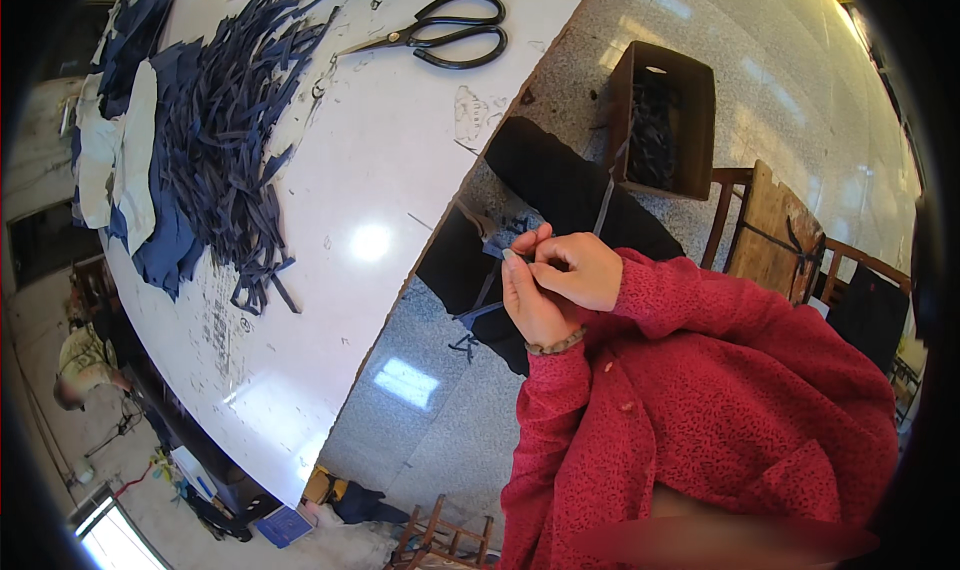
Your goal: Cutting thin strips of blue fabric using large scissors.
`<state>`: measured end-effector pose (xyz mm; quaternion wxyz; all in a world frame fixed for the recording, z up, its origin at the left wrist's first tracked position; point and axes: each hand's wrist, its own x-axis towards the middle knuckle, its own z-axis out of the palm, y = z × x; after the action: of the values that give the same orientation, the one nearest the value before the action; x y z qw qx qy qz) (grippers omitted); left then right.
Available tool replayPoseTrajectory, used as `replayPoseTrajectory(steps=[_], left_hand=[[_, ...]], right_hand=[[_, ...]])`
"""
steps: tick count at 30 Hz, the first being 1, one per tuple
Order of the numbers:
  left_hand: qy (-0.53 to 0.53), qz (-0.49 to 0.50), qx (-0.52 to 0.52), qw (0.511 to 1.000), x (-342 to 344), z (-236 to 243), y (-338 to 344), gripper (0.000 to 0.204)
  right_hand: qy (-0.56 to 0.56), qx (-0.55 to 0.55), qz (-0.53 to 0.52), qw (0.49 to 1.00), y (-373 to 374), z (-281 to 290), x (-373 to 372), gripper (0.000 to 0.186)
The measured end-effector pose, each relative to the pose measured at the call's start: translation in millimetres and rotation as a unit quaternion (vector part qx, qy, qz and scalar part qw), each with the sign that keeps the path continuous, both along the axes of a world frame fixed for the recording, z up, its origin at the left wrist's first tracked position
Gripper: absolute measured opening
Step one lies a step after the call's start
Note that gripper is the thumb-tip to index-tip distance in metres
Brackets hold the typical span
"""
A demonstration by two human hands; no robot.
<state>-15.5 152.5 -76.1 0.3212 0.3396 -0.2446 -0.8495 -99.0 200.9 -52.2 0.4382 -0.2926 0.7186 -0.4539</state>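
Both my hands meet over my lap with fingertips together. My left hand (538, 315), with a beaded bracelet at the wrist, is closed in a pinch. My right hand (585, 270) is closed just against it, thumb and forefinger bent. A narrow dark blue fabric strip (604, 208) trails out past my right hand, and another length hangs below my left fingers; the part between the fingertips is mostly hidden. Small blue cloth scraps (488, 238) lie on my black trousers (545, 165) beside the hands.
On the white table (350, 180) to my left lie a heap of dark blue strips (235, 130), cut cloth pieces (165, 230) and black-handled scissors (455, 32). A brown box (698, 120) holding dark strips stands on the floor. Wooden chairs (765, 232) are at right; another person (85, 365) is far left.
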Motion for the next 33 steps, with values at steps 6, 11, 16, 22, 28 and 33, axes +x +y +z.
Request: replayPoseTrajectory(steps=[6,11,16,22,28,33], left_hand=[[-0.039,0.032,-0.050,0.997,5.2,1.5,-4.9,0.030],[-0.052,0.155,-0.053,0.985,84.1,12.1,-52.7,0.021],[-0.027,0.242,0.018,0.970,264.7,14.2,-121.4,0.021],[-0.601,0.343,-0.084,0.717,406.8,28.2,-138.7,0.013],[-0.593,0.120,-0.279,0.746,249.1,9.6,-61.9,0.027],[-0.387,-0.038,-0.165,0.907,142.5,-22.3,13.0,0.026]], right_hand=[[0.086,-0.049,0.047,0.994,-0.4,-5.5,3.9,0.025],[0.071,-0.031,0.203,0.976,15.3,-0.2,-6.3,0.026],[0.016,-0.031,0.336,0.941,20.2,5.0,-5.8,0.021],[0.032,-0.012,0.410,0.911,26.7,1.1,-6.2,0.020],[0.122,-0.037,0.434,0.892,4.2,2.1,25.6,0.021],[0.209,-0.089,0.414,0.881,-3.3,-4.5,49.8,0.022]])
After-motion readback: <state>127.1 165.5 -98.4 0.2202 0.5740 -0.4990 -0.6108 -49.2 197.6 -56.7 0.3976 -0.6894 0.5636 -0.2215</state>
